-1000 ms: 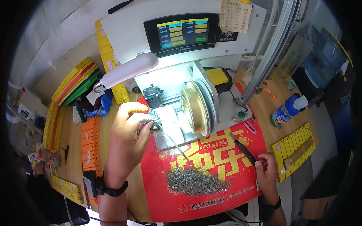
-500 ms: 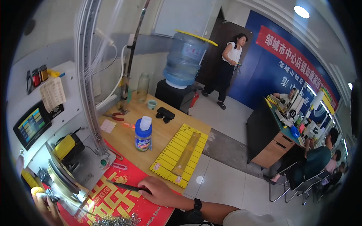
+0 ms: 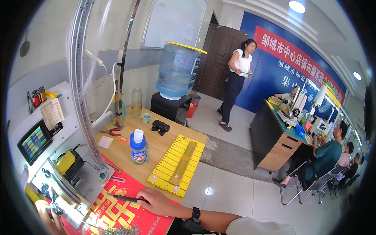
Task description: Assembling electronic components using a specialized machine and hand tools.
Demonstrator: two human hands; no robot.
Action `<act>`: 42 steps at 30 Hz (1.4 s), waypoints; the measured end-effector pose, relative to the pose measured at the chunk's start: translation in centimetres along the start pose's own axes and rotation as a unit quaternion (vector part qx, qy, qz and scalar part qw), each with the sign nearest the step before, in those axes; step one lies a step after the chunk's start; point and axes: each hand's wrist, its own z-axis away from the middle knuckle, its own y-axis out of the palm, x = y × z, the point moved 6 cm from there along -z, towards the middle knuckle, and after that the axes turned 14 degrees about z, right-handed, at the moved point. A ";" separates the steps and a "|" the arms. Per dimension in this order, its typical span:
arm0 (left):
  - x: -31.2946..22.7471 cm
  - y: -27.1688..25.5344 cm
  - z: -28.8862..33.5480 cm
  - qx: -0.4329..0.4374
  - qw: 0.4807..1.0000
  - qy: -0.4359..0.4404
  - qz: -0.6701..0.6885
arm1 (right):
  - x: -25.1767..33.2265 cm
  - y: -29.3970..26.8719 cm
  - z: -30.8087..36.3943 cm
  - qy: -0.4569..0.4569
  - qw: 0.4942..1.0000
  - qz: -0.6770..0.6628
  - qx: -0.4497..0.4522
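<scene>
My right hand (image 3: 154,201) is closed round a slim black pointed tool (image 3: 124,197), its tip facing left over a red sheet with yellow print (image 3: 129,217). At the lower left, my left hand (image 3: 51,219) reaches to the front of a bench machine (image 3: 64,192) with a bright light. Its fingers curl against a small metal part there, and one fingertip wears a yellow cover. What they pinch is too small to make out. A tangle of thin silvery wire (image 3: 119,230) lies on the sheet between my hands.
A yellow ruled board (image 3: 166,166) carries a clear strip on the wooden table (image 3: 156,141). Nearby stand a blue-lidded jar (image 3: 138,150), pliers (image 3: 111,132), a black object (image 3: 160,126) and a water bottle (image 3: 176,72). A person (image 3: 239,82) walks beyond; others sit at desks on the right.
The view has shifted, so the table and room sit lower and further left. The walking person has stepped on and turned a little. Both my hands keep about the same places and grips.
</scene>
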 end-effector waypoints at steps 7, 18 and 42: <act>0.5 0.0 -0.1 0.020 0.993 -0.105 0.054 | -0.1 0.2 0.0 0.017 1.000 -0.016 0.009; 0.0 0.4 -0.6 0.022 0.993 -0.100 0.054 | 0.1 -0.8 -0.1 0.006 1.000 -0.019 -0.003; 1.3 0.0 -0.2 -0.062 0.978 -0.106 0.167 | 24.6 14.4 -7.8 0.211 0.723 -0.635 0.174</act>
